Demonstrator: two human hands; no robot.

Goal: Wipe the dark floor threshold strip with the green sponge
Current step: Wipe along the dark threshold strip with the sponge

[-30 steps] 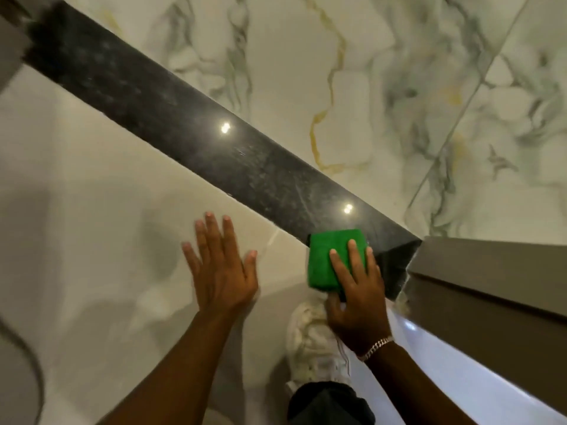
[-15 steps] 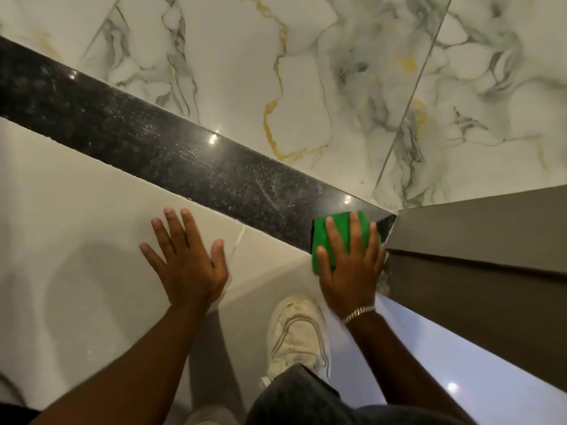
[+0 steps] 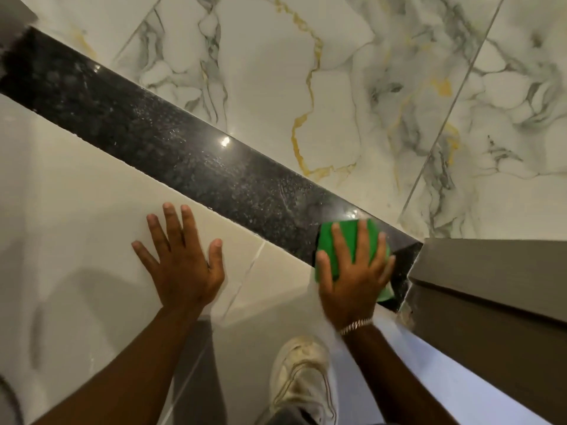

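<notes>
A dark speckled threshold strip (image 3: 171,148) runs diagonally across the floor from upper left to lower right. At its right end lies the green sponge (image 3: 346,237), pressed flat under my right hand (image 3: 352,277), whose fingers are spread over it. A bracelet shows on that wrist. My left hand (image 3: 181,262) rests flat with fingers apart on the cream tile just below the strip, holding nothing. The strip's surface shows pale streaks and specks along its middle.
A brown door frame (image 3: 491,280) stands right beside the sponge at the strip's right end. White marble tile with grey and gold veins (image 3: 306,87) lies beyond the strip. My white shoe (image 3: 303,375) is planted on the cream tile near the bottom.
My right hand with the sponge has stayed at the strip's right end, with small shifts against the door frame. The view has swung. My left hand has stayed flat on the tile.
</notes>
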